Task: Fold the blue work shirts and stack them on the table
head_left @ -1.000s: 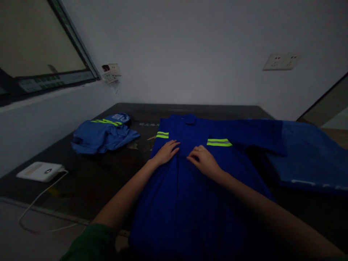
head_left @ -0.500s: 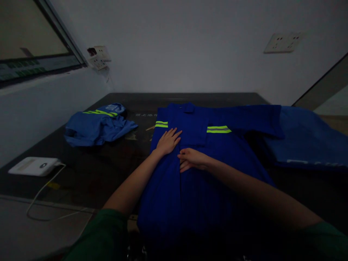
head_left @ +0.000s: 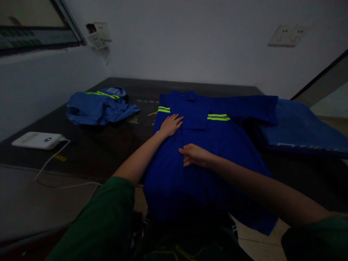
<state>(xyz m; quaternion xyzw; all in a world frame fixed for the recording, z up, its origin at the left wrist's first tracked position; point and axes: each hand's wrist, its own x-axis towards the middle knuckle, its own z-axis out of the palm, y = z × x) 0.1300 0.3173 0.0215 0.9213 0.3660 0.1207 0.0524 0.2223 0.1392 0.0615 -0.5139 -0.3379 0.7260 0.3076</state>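
A dark blue work shirt point(head_left: 228, 139) with yellow-green reflective stripes lies spread on the dark table, its collar at the far end and its lower part hanging over the near edge. My left hand point(head_left: 171, 125) rests flat on the shirt's left front, fingers stretched out. Just below and to the right, my right hand point(head_left: 194, 154) pinches the edge of the front opening between thumb and fingers. One sleeve reaches out to the right. The left sleeve does not show.
A crumpled blue garment point(head_left: 99, 107) with yellow stripes lies at the left of the table point(head_left: 119, 152). A white device point(head_left: 38, 140) with a cable sits at the left edge. On the right is a stack of folded blue cloth point(head_left: 301, 127). Sockets point(head_left: 286, 35) are on the wall.
The view has tilted downward, so more of the near edge and floor shows. My right hand keeps its pinch at the front edge. My left hand stays flat on the shirt.
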